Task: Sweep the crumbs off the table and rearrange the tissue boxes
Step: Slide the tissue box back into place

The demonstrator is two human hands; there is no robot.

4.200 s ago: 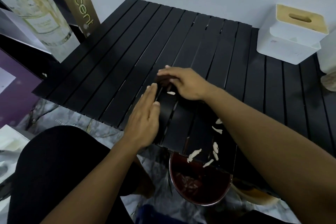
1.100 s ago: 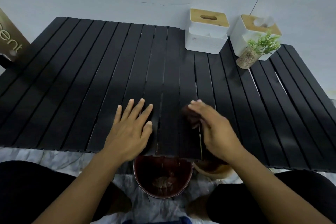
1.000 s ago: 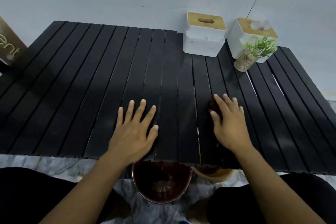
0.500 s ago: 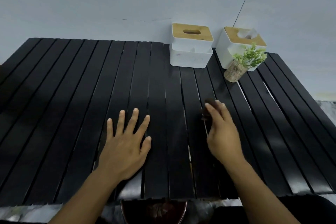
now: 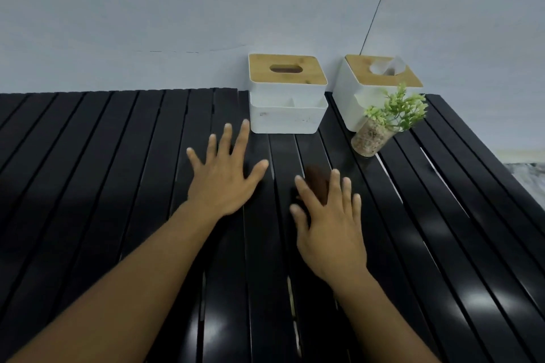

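Two white tissue boxes with wooden lids stand at the back of the black slatted table, against the wall. The left tissue box has an empty slot. On the right tissue box, a tissue pokes out of the lid. My left hand is spread flat above the table, its fingertips just short of the left box. My right hand is also flat with its fingers apart, and a dark brown cloth lies under its index and middle fingers. I see no crumbs on the slats.
A small green plant in a glass pot stands in front of the right tissue box. A grey wall runs directly behind the boxes. The table's right edge slants away, with marbled floor beyond it.
Both hands have moved forward toward the boxes, the left hand farthest. The right hand's fingers have spread over the cloth. The view has tilted up, and the bin under the table's near edge is out of sight.
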